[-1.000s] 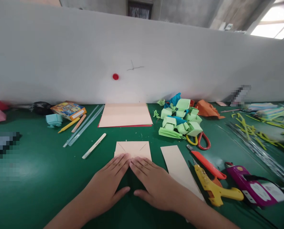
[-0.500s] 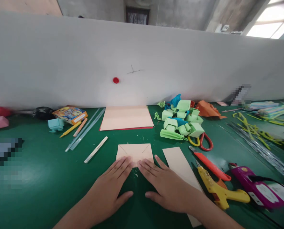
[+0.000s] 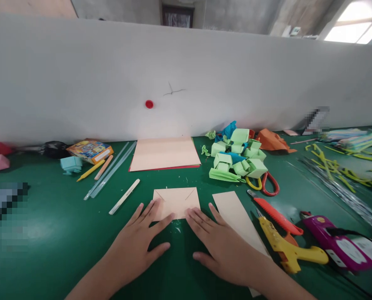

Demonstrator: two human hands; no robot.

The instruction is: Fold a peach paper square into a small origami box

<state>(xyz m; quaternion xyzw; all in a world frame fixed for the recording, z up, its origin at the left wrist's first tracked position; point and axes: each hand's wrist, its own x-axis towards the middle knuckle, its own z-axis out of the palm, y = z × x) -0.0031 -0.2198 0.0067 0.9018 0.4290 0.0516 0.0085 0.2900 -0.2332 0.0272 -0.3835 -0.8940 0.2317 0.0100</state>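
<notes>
A small piece of folded peach paper (image 3: 176,199), with slanting lines at its two upper corners, lies flat on the green table (image 3: 54,229). On its lower left part rest the fingertips of my left hand (image 3: 138,237), fingers spread. My right hand (image 3: 215,241) lies with its fingertips on the lower right edge, fingers stretched out and the thumb apart. A long strip of peach paper (image 3: 235,212) runs beneath my right wrist, partly hidden by it.
Right of me lie a red utility knife (image 3: 279,216), a yellow glue gun (image 3: 285,246), a purple device (image 3: 335,241) and scissors handles (image 3: 270,184). Green folded paper pieces (image 3: 238,158) are piled behind. Peach sheets (image 3: 165,154) lie against the white partition (image 3: 95,79); a craft stick (image 3: 125,196) is at left.
My hands have slid apart along the paper's lower edge, the left one to the left and the right one slightly right. The left fingers are more spread. The paper stays flat.
</notes>
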